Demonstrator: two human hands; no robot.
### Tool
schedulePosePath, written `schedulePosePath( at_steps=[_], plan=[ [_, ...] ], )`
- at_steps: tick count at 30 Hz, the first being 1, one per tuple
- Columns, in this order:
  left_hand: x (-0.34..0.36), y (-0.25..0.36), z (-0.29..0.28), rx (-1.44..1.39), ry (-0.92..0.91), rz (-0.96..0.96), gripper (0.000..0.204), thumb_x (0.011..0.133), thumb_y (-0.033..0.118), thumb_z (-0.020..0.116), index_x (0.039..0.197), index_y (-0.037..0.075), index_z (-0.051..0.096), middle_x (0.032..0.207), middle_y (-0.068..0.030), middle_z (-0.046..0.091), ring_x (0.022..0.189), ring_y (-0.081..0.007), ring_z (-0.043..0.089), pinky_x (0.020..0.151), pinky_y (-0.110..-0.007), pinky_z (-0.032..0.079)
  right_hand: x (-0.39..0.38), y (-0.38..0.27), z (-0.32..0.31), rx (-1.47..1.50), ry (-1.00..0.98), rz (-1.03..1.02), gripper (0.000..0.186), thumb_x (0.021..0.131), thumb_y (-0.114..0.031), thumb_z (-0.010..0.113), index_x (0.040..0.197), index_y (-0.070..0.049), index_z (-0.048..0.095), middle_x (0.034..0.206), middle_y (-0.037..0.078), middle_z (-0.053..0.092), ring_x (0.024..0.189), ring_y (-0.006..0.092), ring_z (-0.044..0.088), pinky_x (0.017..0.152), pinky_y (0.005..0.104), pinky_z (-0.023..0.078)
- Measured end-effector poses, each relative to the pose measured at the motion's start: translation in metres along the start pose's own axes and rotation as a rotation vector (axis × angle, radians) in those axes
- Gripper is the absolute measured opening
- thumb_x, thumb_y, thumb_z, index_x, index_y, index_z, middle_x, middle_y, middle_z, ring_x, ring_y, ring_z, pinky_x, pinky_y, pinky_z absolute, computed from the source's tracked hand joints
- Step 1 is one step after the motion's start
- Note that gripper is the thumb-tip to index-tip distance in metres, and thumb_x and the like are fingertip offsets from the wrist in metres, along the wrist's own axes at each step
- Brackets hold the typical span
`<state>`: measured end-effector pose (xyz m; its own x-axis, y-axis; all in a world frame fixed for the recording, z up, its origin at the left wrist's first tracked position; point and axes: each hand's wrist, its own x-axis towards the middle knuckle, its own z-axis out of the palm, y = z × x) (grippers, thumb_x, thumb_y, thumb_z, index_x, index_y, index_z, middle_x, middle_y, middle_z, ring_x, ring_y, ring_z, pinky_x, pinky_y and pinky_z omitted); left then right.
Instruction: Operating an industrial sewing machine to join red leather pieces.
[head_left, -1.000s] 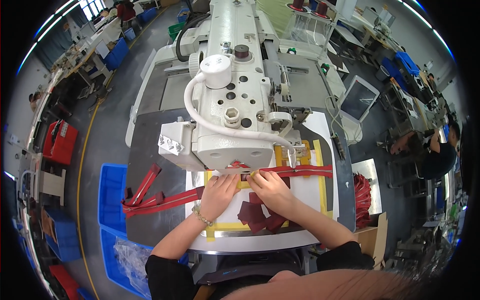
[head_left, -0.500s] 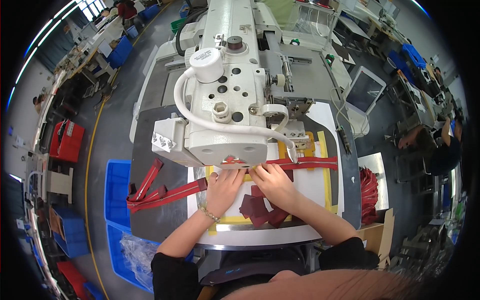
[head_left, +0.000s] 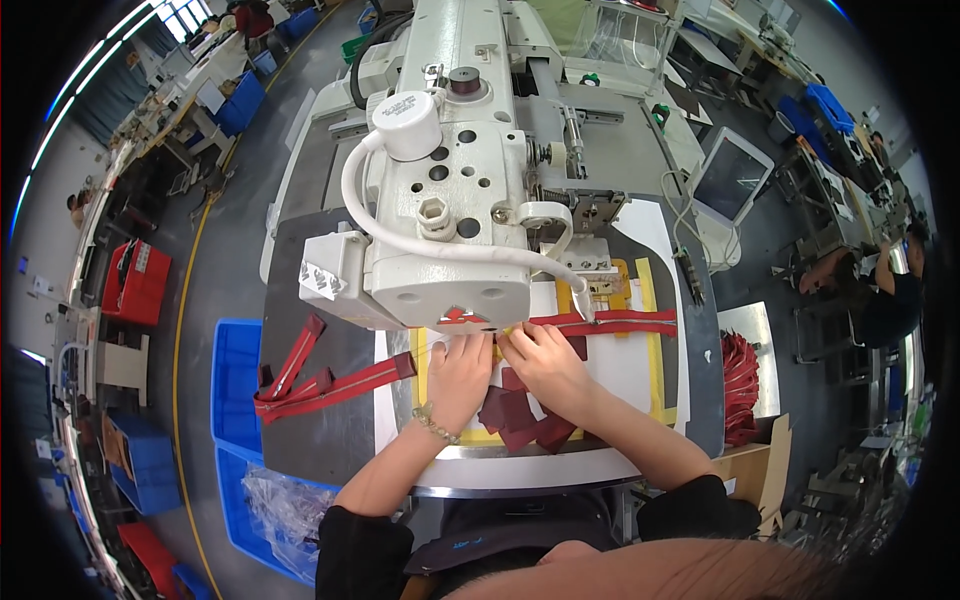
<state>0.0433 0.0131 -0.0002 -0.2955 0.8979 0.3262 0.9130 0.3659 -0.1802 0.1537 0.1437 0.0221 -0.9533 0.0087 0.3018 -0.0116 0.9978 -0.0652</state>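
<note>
Two hands working just beside each other. Left hand point(head_left: 461, 376), one bracelet point(head_left: 436, 426) at its wrist, is reaching to the front of one white sewing machine point(head_left: 455, 275); right hand point(head_left: 544, 367) is doing likewise. Fingers of both are bending; cannot tell whether either is gripping, tips partly hidden. One red zipper strip point(head_left: 630, 322) is extending right from beside the right fingertips. Below that hand, dark red patches point(head_left: 512, 412) are overlapping on a white sheet point(head_left: 612, 385); at least two, exact count unclear. Left on the table point(head_left: 325, 260): red zipper lengths point(head_left: 345, 386) forming two arms. Beyond: two blue bins point(head_left: 236, 428) standing left, one red bundle point(head_left: 738, 392) lying right.
</note>
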Motion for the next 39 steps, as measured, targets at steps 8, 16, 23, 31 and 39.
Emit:
schedulePosePath(
  at_steps=[8,16,23,31,39],
  plan=[
    [-0.003,-0.011,-0.005,-0.091,0.017,0.002,0.041,0.078,0.031,0.065,0.115,0.017,0.058,0.105,0.0077,0.058,0.097,-0.0099,0.052,0.076,-0.033,0.031,-0.001,-0.002,-0.001,0.008,0.016,0.010,0.038,0.076,-0.006,0.055,0.112,0.002,0.056,0.101,0.008,0.053,0.093,0.0220,0.053,0.082,0.0323,0.043],
    [-0.005,-0.017,0.000,-0.074,0.079,0.050,0.041,0.077,0.028,0.066,0.117,0.018,0.059,0.104,0.0085,0.058,0.099,-0.0089,0.051,0.076,-0.033,0.030,-0.002,0.000,0.002,0.032,0.034,0.014,0.039,0.076,-0.006,0.055,0.113,0.002,0.057,0.102,0.008,0.054,0.096,0.0221,0.054,0.082,0.0315,0.043],
    [-0.007,-0.017,0.003,-0.072,0.074,0.050,0.041,0.078,0.029,0.063,0.118,0.020,0.058,0.114,0.0084,0.055,0.098,-0.0070,0.052,0.074,-0.032,0.031,0.000,0.002,0.002,-0.041,0.095,-0.027,0.033,0.075,-0.009,0.056,0.106,0.001,0.059,0.096,0.008,0.053,0.089,0.0202,0.054,0.077,0.0293,0.042],
    [-0.006,-0.019,0.002,-0.091,0.057,0.054,0.041,0.078,0.029,0.064,0.118,0.019,0.058,0.110,0.0077,0.057,0.098,-0.0097,0.052,0.075,-0.033,0.032,-0.001,0.002,0.004,-0.054,0.095,-0.026,0.034,0.076,-0.010,0.056,0.109,0.001,0.059,0.095,0.007,0.053,0.087,0.0191,0.054,0.077,0.0289,0.042],
    [-0.007,-0.024,0.000,-0.060,0.065,0.074,0.046,0.077,0.031,0.065,0.121,0.018,0.058,0.115,0.0072,0.055,0.101,-0.0100,0.050,0.075,-0.032,0.033,-0.004,0.016,0.008,0.073,0.063,-0.080,0.017,0.076,-0.011,0.057,0.092,-0.005,0.057,0.091,0.007,0.056,0.085,0.0206,0.055,0.077,0.0293,0.044]
  ],
)
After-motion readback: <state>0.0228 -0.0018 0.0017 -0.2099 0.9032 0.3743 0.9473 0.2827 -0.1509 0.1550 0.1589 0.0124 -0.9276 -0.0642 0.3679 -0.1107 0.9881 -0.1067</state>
